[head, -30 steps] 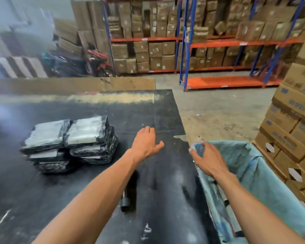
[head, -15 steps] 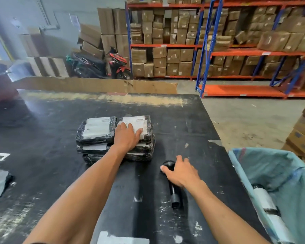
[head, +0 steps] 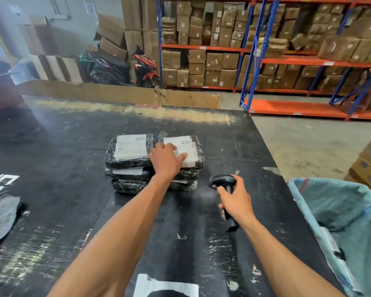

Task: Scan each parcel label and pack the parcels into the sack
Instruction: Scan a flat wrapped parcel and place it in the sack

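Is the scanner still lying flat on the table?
No, the right hand grips the scanner by its handle, head raised off the table.

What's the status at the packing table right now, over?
Left hand flat on top right parcel of the stacks. Right hand gripping scanner, not yet aimed at the label. Sack open at right. Nothing in the way.

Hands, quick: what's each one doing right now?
Left hand: open, flat on the top right parcel.
Right hand: closed around the scanner handle.
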`<state>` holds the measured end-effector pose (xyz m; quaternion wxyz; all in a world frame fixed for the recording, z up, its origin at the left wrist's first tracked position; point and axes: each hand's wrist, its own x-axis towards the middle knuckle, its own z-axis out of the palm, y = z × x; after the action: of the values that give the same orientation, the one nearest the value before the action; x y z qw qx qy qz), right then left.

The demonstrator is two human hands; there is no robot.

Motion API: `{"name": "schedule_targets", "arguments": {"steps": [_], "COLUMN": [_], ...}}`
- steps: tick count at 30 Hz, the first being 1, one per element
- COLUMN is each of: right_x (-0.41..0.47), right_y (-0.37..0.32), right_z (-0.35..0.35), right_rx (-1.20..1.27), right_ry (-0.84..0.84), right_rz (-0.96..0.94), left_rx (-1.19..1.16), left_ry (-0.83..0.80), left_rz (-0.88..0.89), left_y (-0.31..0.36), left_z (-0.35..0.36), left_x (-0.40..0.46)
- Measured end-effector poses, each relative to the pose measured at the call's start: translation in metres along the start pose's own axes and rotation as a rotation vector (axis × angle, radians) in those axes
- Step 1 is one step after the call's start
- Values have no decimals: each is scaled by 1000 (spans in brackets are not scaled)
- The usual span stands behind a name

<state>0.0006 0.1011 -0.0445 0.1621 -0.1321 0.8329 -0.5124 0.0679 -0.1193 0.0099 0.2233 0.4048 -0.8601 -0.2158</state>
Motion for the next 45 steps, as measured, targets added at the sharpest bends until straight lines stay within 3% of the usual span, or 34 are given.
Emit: {"name": "schedule_targets", "arguments": {"steps": [4,8,16,31,37,45], "right_x": [16,25,24,0,-7,-12], "right_y": [-30,-50,-66,-95,-102,-108], "right_z": [-10,-14,-16,-32,-29,-22], "right_rx": [199,308,303,79,-33,5], "right_ry": [75,60,-74,-30,-16,-46], "right_rz": [-66,-90,-200,-335,-419,-379], "left_rx": [-230,-229,-91,-576,-637,-629], "left_ry": [-82,-314,-443,-144,-76,-58], "left_rz": [-151,-345,-257,174,150,114], "left_y": [8,15,7,-4,-13,-19], "left_z": [1,-4,-13,8,8,5], "left_x": [-4,2,15,-26,-35,-35]}}
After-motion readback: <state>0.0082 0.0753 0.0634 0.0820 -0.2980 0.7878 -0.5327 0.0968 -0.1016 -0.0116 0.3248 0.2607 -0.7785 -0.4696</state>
